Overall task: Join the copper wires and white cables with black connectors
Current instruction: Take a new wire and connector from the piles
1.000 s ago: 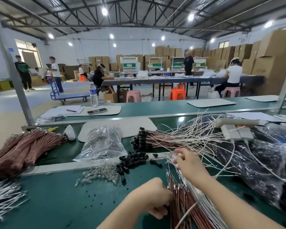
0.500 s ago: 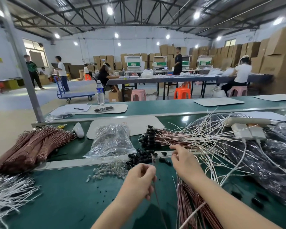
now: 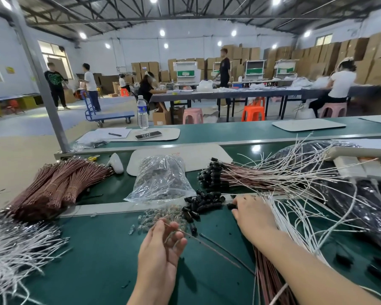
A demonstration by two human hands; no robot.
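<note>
One wire [image 3: 191, 237] is pinched in the grip of the left hand [image 3: 161, 247] at lower centre, while the right hand [image 3: 252, 214], its grip unreadable, reaches the connectors [image 3: 204, 204] at mid-frame and should lift just one, bore facing the steadied wire tip.

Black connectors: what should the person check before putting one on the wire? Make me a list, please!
1. Wire in hand: ok. The left hand pinches one thin copper wire.
2. Connectors available: ok. A pile of black connectors lies on the green table.
3. Connector picked up: cannot tell. The right hand reaches one at the pile's right edge, but the grip is hidden.
4. White cables nearby: ok. They lie right beside the right hand.
5. Wire tip ready: cannot tell. It is too thin to see.
</note>
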